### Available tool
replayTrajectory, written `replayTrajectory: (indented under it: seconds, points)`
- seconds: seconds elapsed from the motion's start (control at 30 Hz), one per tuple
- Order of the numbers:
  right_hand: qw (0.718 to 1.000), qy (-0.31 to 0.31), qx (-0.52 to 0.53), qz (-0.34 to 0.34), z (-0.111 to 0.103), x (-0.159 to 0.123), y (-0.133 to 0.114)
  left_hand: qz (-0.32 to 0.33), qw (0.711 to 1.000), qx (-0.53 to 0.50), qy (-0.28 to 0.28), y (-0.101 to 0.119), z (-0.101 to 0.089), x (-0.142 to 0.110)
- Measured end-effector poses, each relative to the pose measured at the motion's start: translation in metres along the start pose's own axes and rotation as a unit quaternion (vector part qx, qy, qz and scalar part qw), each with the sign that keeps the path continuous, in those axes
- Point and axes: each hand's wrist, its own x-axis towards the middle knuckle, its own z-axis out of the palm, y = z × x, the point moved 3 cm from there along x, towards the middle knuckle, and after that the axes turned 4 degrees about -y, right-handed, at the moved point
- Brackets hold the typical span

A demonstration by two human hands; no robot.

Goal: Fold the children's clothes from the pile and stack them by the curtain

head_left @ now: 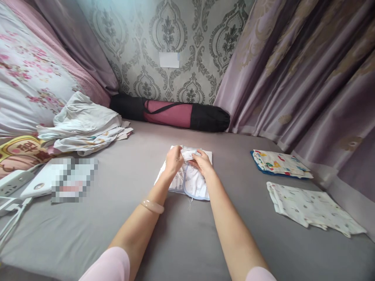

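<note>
A small white garment with pale blue trim [197, 186], seemingly a baby top, lies on the grey sheet in front of me. My left hand [175, 159] is closed on its upper part, fingers pinching the cloth. On the other side my right hand [202, 162] grips the same upper edge between thumb and fingers. A strip of the white cloth is raised between the two hands. Loose threads or thin ties hang at the garment's near edge. The fingertips of my left hand are partly hidden by the hand itself.
Folded cloths, one with colourful prints [283, 164] and one white with small motifs [315, 207], lie at the right. Crumpled clothes [84, 121] are piled at the left, above a power strip [13, 183] and white power bank [43, 179]. A black and maroon long bag [170, 113] lines the wall.
</note>
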Motion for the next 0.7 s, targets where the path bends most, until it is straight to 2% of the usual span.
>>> replayTrajectory:
  seconds: [0.07, 0.13, 0.23, 0.3, 0.43, 0.63, 0.7]
  points:
    - [0.997, 0.024, -0.057, -0.035, -0.003, 0.003, 0.001, -0.021, 0.997, 0.076, 0.004, -0.013, -0.01, 0.001]
    - [0.986, 0.037, -0.137, -0.09, -0.007, 0.007, -0.001, -0.039, 0.987, 0.153, -0.018, -0.023, -0.016, 0.001]
    - [0.944, 0.052, -0.272, -0.18, -0.015, 0.011, -0.005, -0.043, 0.979, 0.191, -0.063, -0.031, -0.015, -0.001]
    - [0.91, 0.06, -0.348, -0.215, -0.019, 0.011, -0.006, -0.041, 0.976, 0.197, -0.079, -0.03, -0.013, -0.004]
    - [0.864, 0.095, -0.442, -0.223, -0.022, 0.009, -0.005, -0.035, 0.972, 0.212, -0.098, -0.023, -0.012, -0.009]
    - [0.828, 0.104, -0.5, -0.231, -0.021, 0.001, -0.002, -0.035, 0.967, 0.226, -0.114, -0.02, -0.013, -0.012]
    - [0.814, 0.103, -0.531, -0.213, -0.024, -0.002, -0.001, -0.039, 0.966, 0.227, -0.117, -0.022, -0.012, -0.013]
